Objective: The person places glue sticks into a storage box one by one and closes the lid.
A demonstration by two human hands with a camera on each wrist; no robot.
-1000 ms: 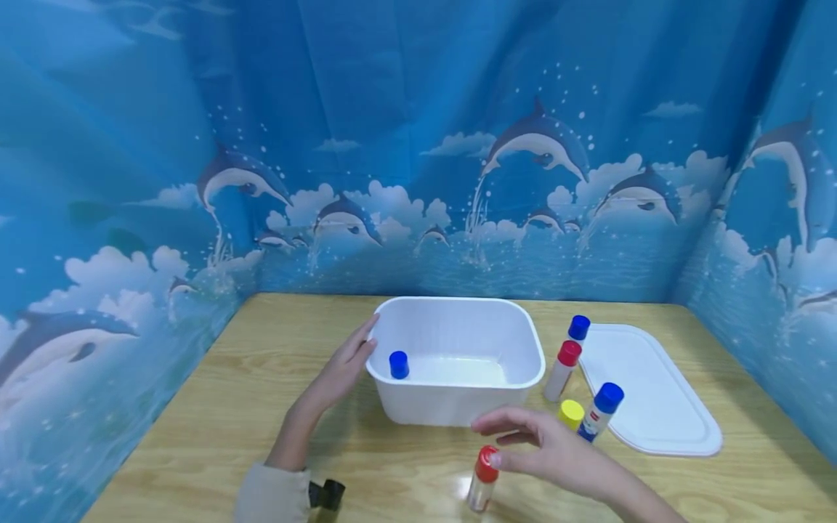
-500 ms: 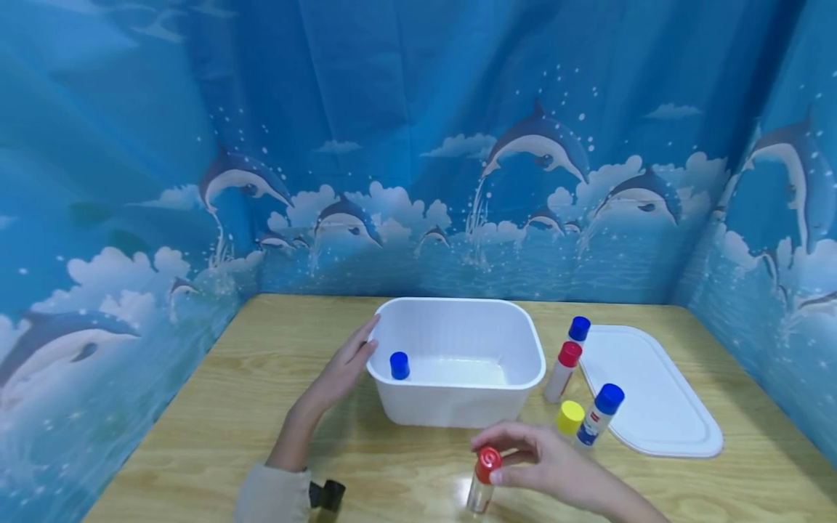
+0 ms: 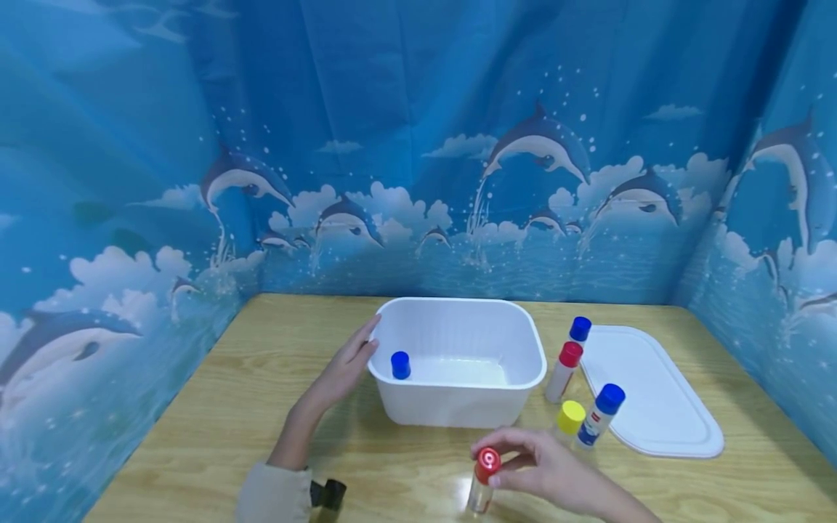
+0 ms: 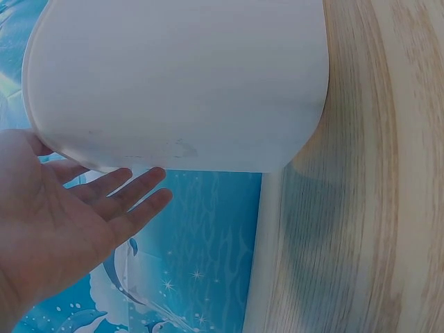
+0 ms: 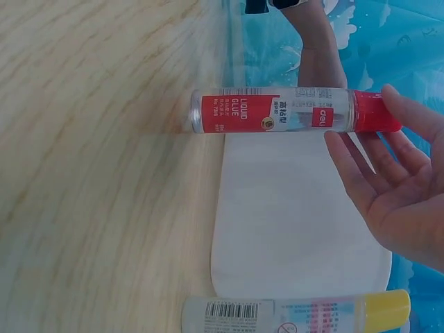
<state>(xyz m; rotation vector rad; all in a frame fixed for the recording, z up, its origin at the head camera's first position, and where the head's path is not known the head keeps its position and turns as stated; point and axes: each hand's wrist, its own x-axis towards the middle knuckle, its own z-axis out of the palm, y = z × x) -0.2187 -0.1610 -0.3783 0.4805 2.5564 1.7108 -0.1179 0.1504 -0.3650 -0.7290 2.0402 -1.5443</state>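
A clear liquid glue bottle with a red cap stands upright on the table, its red label facing the right wrist view. My right hand pinches it at the cap, thumb on one side and fingers on the other. To the left, my left hand rests against the left rim of a white plastic box, fingers extended along its outside in the left wrist view. Inside the box, near its left front corner, shows a blue cap; whatever is below it is hidden by the wall.
Right of the box stand more glue bottles: a yellow-capped one, a red-capped one and two blue-capped ones, the nearer blue-capped bottle beside the white lid. A dolphin-print curtain surrounds the wooden table.
My right hand has closed its thumb and fingers on the red cap, and the bottle has tipped slightly. The left hand and box stay in place.
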